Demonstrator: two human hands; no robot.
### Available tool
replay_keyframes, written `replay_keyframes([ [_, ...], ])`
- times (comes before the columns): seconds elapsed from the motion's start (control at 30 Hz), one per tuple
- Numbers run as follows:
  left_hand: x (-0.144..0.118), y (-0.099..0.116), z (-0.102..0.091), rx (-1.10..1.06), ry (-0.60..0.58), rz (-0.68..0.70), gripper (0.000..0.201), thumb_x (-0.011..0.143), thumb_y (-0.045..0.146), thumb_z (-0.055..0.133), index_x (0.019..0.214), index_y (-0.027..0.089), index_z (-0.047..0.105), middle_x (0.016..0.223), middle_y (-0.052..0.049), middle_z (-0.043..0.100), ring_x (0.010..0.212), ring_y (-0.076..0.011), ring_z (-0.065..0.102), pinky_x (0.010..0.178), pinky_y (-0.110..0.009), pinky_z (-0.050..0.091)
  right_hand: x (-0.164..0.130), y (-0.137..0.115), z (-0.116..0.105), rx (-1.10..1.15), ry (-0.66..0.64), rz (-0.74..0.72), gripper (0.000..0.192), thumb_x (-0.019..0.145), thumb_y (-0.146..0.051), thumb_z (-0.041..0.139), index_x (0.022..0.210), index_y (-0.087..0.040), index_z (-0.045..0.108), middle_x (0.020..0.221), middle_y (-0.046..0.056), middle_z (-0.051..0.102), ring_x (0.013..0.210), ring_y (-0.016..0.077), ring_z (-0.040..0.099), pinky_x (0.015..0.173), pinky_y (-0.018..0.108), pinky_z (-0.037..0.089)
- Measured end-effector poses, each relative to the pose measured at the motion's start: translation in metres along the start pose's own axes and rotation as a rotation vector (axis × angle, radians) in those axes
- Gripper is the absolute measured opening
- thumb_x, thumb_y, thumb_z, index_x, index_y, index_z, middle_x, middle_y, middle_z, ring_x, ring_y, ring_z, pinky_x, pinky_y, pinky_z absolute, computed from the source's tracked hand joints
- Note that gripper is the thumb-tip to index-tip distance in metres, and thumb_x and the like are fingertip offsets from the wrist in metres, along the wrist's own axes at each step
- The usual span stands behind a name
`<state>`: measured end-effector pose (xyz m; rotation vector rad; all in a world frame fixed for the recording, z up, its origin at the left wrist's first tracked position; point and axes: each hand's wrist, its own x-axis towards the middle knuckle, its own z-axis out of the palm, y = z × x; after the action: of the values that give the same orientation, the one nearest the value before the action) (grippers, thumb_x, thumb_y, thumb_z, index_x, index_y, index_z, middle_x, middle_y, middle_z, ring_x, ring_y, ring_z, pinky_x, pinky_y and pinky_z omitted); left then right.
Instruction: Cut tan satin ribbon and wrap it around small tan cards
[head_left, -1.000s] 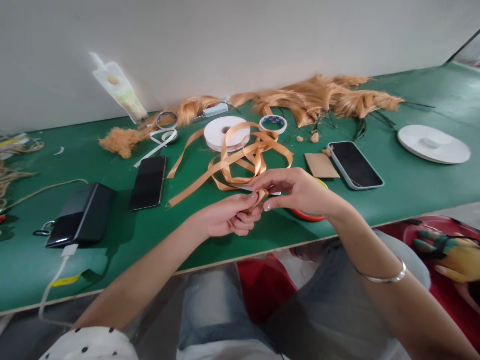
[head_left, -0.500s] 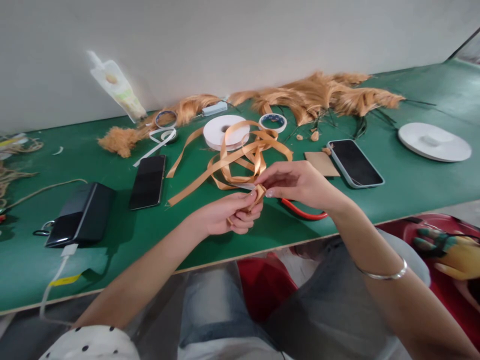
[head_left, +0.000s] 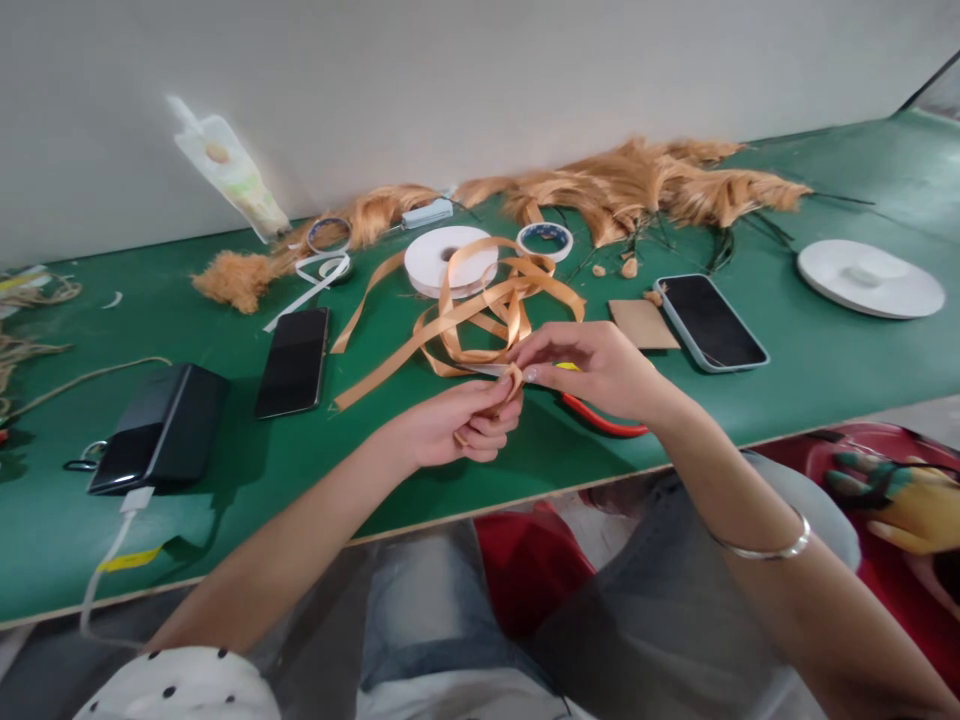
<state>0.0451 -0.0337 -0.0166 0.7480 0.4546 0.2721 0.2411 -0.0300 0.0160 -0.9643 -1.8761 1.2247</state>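
Note:
A long orange satin ribbon (head_left: 480,310) lies in loose loops on the green table (head_left: 787,370), trailing from a white ribbon spool (head_left: 450,260). My left hand (head_left: 457,425) pinches a folded end of that ribbon between thumb and fingers. My right hand (head_left: 592,365) meets it from the right, fingertips gripping the same ribbon piece. Red-handled scissors (head_left: 600,418) lie on the table under my right wrist, mostly hidden.
Two phones (head_left: 294,362) (head_left: 709,320), a black power bank (head_left: 161,428) with a cable, a cardboard piece (head_left: 643,323), tape rolls (head_left: 545,240), a white disc (head_left: 870,280) and orange fibre bundles (head_left: 645,185) lie on the table. A red basin (head_left: 885,480) sits at lower right.
My right hand has shifted slightly left and up over the ribbon end, uncovering more of the scissors' handle. My left hand keeps its pinch in nearly the same place.

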Motion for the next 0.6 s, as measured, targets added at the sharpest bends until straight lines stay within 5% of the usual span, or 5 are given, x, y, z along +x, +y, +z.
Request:
replay_keyframes([
  [0.23, 0.001, 0.0, 0.002, 0.01, 0.137, 0.156, 0.041, 0.092, 0.045, 0.043, 0.063, 0.016, 0.04, 0.047, 0.01, 0.019, 0.037, -0.0027, 0.012, 0.035, -0.013, 0.018, -0.003, 0.001, -0.02, -0.315, 0.168, 0.008, 0.014, 0.08, -0.029, 0.061, 0.086, -0.017, 0.066, 0.086, 0.005, 0.07, 0.08, 0.0179, 0.065, 0.076, 0.032, 0.051],
  [0.33, 0.003, -0.002, 0.006, 0.108, 0.243, 0.256, 0.041, 0.091, 0.046, 0.044, 0.063, 0.016, 0.041, 0.046, 0.01, 0.018, 0.037, -0.0027, 0.013, 0.036, -0.014, 0.018, -0.012, 0.005, -0.035, -0.693, 0.077, 0.101, 0.01, 0.077, -0.023, 0.061, 0.084, -0.017, 0.066, 0.084, 0.006, 0.068, 0.079, 0.0203, 0.063, 0.075, 0.034, 0.048],
  [0.47, 0.007, -0.005, 0.009, 0.192, 0.338, 0.327, 0.041, 0.092, 0.046, 0.042, 0.064, 0.016, 0.042, 0.046, 0.01, 0.017, 0.037, -0.0027, 0.013, 0.037, -0.014, 0.016, -0.028, 0.014, -0.042, -0.939, -0.235, 0.22, 0.045, 0.071, -0.016, 0.062, 0.115, -0.017, 0.061, 0.101, 0.01, 0.064, 0.093, 0.0262, 0.06, 0.079, 0.036, 0.046],
  [0.6, 0.009, -0.006, 0.008, 0.207, 0.361, 0.364, 0.039, 0.091, 0.048, 0.043, 0.068, 0.017, 0.045, 0.046, 0.01, 0.019, 0.038, -0.003, 0.014, 0.038, -0.014, 0.016, -0.034, 0.022, -0.035, -1.065, -0.247, 0.218, 0.063, 0.069, -0.005, 0.049, 0.131, -0.019, 0.05, 0.104, 0.012, 0.058, 0.091, 0.0244, 0.058, 0.079, 0.035, 0.045],
])
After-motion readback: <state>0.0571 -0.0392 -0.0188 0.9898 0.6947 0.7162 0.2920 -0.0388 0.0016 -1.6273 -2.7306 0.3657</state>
